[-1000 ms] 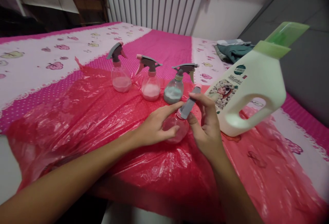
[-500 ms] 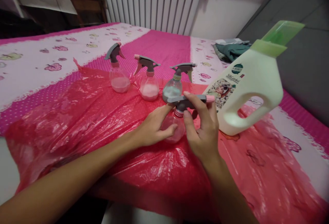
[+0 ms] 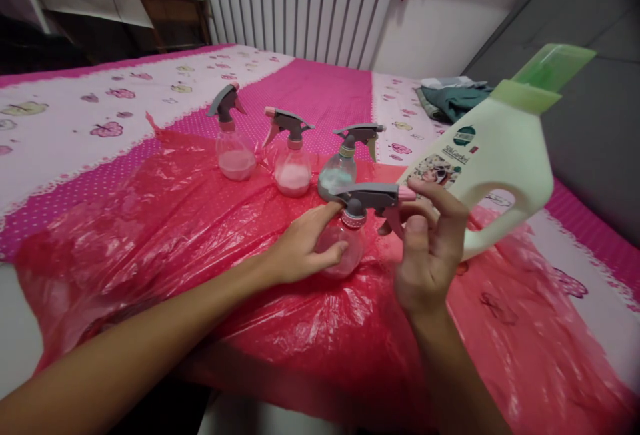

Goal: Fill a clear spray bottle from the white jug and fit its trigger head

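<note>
My left hand [image 3: 300,248] wraps the round clear body of a small spray bottle [image 3: 345,248] standing on the red plastic sheet [image 3: 150,222]. The bottle's grey spray head [image 3: 367,195] sits on its neck, with the pink nozzle pointing right. My right hand [image 3: 430,248] is just right of the head, fingers curled round the nozzle end and trigger. A white detergent jug [image 3: 500,155] with a green cap leans right behind my right hand.
Three more spray bottles [image 3: 293,162] stand in a row behind, each holding a little pale liquid. The sheet covers a pink bedspread [image 3: 310,88]. Folded clothes [image 3: 450,98] lie at the back right, beside a grey headboard [image 3: 595,122]. A radiator [image 3: 300,8] lines the far wall.
The spray head has turned from tilted upward to level, nozzle pointing right. My right hand has slid right from over the head to its nozzle end. The left hand stays on the bottle.
</note>
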Motion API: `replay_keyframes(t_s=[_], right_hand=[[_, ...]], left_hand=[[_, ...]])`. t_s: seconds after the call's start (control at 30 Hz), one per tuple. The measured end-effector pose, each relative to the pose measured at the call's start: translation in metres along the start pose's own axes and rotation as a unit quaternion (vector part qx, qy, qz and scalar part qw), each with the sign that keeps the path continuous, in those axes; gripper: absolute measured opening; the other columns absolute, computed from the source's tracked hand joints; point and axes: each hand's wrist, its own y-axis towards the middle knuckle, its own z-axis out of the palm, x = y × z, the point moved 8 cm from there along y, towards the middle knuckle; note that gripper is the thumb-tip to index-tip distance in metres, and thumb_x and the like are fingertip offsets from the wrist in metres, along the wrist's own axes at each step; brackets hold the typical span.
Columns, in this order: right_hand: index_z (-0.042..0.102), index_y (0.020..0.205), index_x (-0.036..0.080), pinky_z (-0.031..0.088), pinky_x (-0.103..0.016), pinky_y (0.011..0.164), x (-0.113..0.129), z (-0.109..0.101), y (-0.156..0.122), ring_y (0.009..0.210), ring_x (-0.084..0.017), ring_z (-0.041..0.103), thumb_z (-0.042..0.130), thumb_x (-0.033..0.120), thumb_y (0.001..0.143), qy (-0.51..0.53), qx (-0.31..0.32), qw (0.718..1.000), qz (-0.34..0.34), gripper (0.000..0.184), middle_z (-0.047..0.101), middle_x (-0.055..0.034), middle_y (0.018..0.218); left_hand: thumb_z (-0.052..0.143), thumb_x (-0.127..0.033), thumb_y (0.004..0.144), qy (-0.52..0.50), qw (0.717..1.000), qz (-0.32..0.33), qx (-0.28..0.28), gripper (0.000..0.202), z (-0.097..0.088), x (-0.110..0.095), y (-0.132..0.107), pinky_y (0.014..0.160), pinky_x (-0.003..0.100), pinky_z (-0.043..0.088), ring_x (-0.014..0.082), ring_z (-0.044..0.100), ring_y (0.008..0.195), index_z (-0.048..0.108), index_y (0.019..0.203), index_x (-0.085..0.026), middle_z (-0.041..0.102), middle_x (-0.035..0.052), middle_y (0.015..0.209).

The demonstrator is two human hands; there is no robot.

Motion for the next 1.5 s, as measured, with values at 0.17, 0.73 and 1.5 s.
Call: replay_keyframes(t_s=[0.17,0.73,1.5], right_hand=[[0.064,0.117,0.031,0.055,-0.034,0.087,0.003,-0.008,0.007,0.097,-0.016,0.065,0.062,0.021,0.100,-0.032,-0.038,0.999,-0.012,0.019,0.063,0.0001,0.105],[0.062,0.127,0.029,0.060,-0.032,0.064,0.013,0.010,0.000,0.116,-0.027,0.072,0.058,0.032,0.100,0.056,0.058,0.997,-0.020,0.028,0.071,-0.0096,0.131],[0.062,0.120,0.032,0.059,-0.053,0.107,0.006,0.015,0.005,0.141,-0.026,0.062,0.055,0.023,0.106,0.108,0.130,0.984,0.047,0.019,0.068,-0.0046,0.145]], left_hand=[[0.060,-0.030,0.097,-0.006,1.000,0.022,0.001,0.063,0.000,-0.006,0.002,0.120,0.055,0.047,0.0368,0.061,0.140,0.045,0.157,-0.018,0.060,0.0174,0.156],[0.066,-0.037,0.097,-0.001,1.000,0.030,0.003,0.069,0.004,0.005,-0.004,0.121,0.059,0.045,0.0393,0.057,0.144,0.042,0.161,-0.023,0.057,0.0179,0.159],[0.065,-0.035,0.099,-0.019,0.999,0.030,0.007,0.071,0.003,0.005,-0.002,0.125,0.060,0.040,0.0383,0.052,0.150,0.039,0.164,-0.025,0.052,0.0169,0.165]])
